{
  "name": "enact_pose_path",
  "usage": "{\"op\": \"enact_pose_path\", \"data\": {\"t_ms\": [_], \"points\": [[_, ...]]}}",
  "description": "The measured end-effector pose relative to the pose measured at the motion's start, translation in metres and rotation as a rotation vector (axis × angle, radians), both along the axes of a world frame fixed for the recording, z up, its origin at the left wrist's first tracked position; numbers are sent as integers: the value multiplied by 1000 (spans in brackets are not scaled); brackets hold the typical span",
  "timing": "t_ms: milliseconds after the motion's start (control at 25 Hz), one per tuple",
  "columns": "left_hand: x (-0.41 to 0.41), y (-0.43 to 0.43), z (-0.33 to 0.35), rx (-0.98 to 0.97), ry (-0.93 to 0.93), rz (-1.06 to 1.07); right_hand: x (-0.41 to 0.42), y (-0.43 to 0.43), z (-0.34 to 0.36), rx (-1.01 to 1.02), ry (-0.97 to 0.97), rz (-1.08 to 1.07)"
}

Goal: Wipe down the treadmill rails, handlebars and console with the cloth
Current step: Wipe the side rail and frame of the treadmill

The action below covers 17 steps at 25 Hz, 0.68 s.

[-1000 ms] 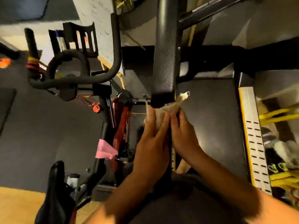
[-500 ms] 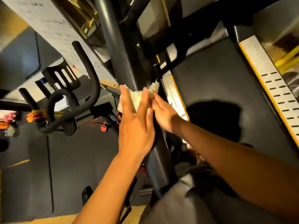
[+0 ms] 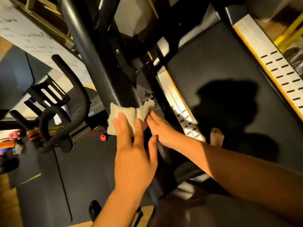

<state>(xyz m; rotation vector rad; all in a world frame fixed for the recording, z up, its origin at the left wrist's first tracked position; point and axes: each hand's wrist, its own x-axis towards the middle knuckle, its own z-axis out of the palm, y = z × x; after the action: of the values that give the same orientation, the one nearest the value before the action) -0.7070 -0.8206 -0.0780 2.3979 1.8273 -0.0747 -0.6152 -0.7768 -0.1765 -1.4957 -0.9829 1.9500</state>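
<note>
We press the cloth around the treadmill's black upright, our left hand flat and open on it, our right hand pinching its right edge.

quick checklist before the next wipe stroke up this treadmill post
1. Cloth wrapped on the upright post: ok, it sits against the post's near face.
2. Left hand on the cloth: ok, fingers pressed flat on it.
3. Right hand holding the cloth's other side: ok, at the frayed right edge.
4. Path up the post clear: not ok, a bolted bracket juts out higher up.
5. Exercise bike handlebar out of the left elbow's way: ok, it sits apart to the left.
6. Cloth damp enough or clean: cannot tell.
</note>
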Motion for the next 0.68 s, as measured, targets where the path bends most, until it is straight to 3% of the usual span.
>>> {"op": "enact_pose_path", "data": {"t_ms": [120, 240, 400, 480, 560, 680], "points": [[6, 32, -2, 49, 83, -13, 1, 34, -6, -41, 52, -57], [4, 19, 8, 69, 207, -93, 10, 0, -11, -90, 57, -15], [13, -17, 20, 91, 287, -390, 26, -67, -15, -234, 108, 76], [10, -19, 19, 33, 256, -336, 25, -77, -8, -265, 134, 75], [0, -7, 19, 11, 149, -203, 20, -65, -3, -160, 88, -10], [-12, 35, 13, 95, 44, -172, 13, -2, 7, -10, 31, -42]]}}
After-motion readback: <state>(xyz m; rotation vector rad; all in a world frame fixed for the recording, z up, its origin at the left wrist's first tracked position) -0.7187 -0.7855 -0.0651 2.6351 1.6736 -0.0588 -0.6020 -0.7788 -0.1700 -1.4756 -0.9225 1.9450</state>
